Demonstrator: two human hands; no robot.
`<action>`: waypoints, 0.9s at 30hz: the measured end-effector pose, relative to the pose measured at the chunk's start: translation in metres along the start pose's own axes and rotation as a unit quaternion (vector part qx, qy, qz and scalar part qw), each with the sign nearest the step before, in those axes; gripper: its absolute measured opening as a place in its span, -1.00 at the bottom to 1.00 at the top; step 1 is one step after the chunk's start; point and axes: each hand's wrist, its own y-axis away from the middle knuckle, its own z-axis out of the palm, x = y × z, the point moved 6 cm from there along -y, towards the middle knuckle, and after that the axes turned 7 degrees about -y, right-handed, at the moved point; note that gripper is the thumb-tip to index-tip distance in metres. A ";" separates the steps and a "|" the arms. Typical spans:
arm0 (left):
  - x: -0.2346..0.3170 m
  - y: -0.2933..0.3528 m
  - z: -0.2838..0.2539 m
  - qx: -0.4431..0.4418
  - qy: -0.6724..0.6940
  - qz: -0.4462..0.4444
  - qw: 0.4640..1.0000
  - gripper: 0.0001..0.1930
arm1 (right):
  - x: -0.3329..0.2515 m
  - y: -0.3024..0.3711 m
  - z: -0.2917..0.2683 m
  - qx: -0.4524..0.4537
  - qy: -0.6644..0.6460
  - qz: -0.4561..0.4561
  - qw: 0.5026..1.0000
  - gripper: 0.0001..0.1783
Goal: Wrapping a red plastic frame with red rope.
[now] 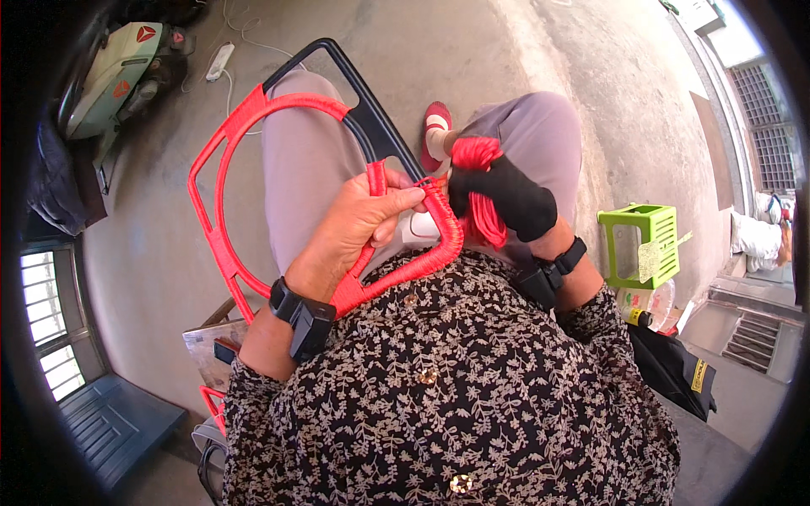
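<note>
Fingers (407, 200) of the bare left hand (356, 218) pinch a frame (369, 115) where its red wrapping meets a bare black bar, the thumb lying across the wrapped part. Just beside it, the right hand (513, 198), in a black glove, is closed around a bundle of red cord (477, 154), loops hanging below the fist. The frame lies tilted over the seated person's lap, its near edge close to the floral shirt (422, 363); red covers its inner ring and much of its outer rim, while the far end shows black. The wrists carry 2 black devices (310, 325). Beyond the knees, 1 red shoe (435, 135) stands on the concrete floor (202, 160). At upper left, a white power strip (221, 63) lies near a pale green vehicle (114, 80). At right are a green stool (666, 244), a clear bottle (662, 302) and a black bag (666, 367).
</note>
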 end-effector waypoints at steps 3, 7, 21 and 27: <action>-0.005 -0.001 -0.005 0.010 -0.018 0.004 1.000 -0.86 | -0.018 0.004 0.013 0.037 -0.131 0.054 0.989 -0.85; -0.003 0.000 -0.004 0.020 -0.043 0.005 0.999 -0.88 | -0.054 0.008 0.035 -0.009 0.284 -0.203 0.937 -0.88; 0.002 0.003 -0.019 -0.010 0.033 0.015 0.999 -0.68 | -0.043 0.129 -0.222 0.192 -0.266 -0.216 0.920 -0.61; -0.003 0.001 -0.023 0.000 0.056 0.018 0.998 -0.68 | -0.040 0.133 -0.139 0.361 -0.172 -0.169 0.901 -0.59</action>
